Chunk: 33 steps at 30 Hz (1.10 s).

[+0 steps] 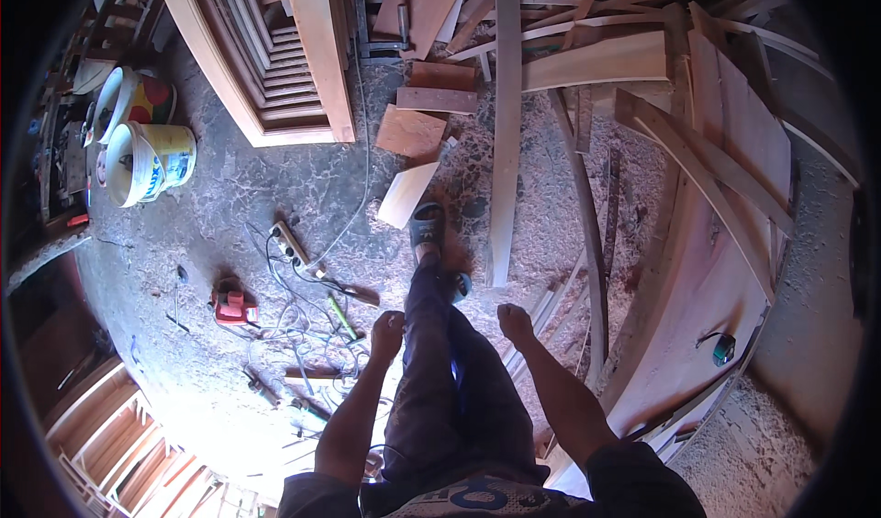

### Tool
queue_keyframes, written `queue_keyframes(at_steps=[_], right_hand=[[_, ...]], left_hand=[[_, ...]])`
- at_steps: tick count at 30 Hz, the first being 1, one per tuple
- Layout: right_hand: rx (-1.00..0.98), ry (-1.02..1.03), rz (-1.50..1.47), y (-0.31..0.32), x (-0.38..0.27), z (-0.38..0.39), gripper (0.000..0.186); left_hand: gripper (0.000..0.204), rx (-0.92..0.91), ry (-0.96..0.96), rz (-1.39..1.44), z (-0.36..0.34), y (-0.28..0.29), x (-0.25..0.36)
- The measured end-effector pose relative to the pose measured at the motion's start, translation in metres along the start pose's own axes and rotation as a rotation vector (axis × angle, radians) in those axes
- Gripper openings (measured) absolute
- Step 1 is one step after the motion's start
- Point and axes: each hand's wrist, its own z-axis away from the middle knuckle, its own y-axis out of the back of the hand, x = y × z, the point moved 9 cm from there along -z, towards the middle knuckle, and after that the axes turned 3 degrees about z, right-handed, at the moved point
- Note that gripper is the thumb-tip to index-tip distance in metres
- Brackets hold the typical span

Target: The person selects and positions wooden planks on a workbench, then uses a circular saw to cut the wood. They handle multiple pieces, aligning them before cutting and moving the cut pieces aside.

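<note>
My left hand (388, 335) hangs beside my left thigh, its fingers curled into a loose fist with nothing showing in it. On the other side, my right hand (515, 323) is also curled closed in the air, and no object shows in it. Neither hand touches anything. Below the left hand, on the floor, are tangled cables (303, 321) and a green-handled tool (342, 319). Nearest to the right hand, thin wooden strips (548, 311) lie on the floor. One sandalled foot (427, 226) is stepped forward beside a pale wood offcut (407, 195).
A power strip (290, 245) and a red power tool (235, 305) lie at left, near paint buckets (151, 163). A wooden frame (317, 59) stands ahead. A long plank (505, 142), a large board (697, 270) with a tape measure (724, 349), and piled lumber fill the right.
</note>
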Motion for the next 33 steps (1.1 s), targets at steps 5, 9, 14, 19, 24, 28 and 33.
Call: queue_keyframes(at_steps=[5,9,14,19,24,28,33], right_hand=[[-0.089,0.077,0.176,-0.003,-0.043,0.058,0.033],[0.116,0.417,0.181,0.016,-0.087,0.098,0.021],[0.255,0.353,0.159,0.027,-0.075,0.06,0.019],[0.278,0.254,0.131,0.042,-0.06,0.045,0.014],[0.239,0.088,0.22,0.03,-0.032,0.016,0.018],[0.251,0.075,0.167,0.042,-0.035,0.004,0.021],[0.273,0.1,0.117,0.041,-0.047,0.019,0.023]], left_hand=[[0.03,0.022,-0.181,-0.177,-0.048,-0.012,0.008],[0.036,0.117,-0.132,-0.377,-0.165,-0.014,-0.01],[0.079,0.273,-0.292,-0.451,-0.291,-0.028,0.032],[0.12,0.215,-0.21,-0.595,-0.343,-0.082,0.085],[0.133,0.182,-0.194,-0.807,-0.389,-0.114,0.059],[0.141,0.294,-0.119,-0.857,-0.395,-0.115,0.081],[0.131,0.248,-0.357,-0.967,-0.328,-0.1,0.144]])
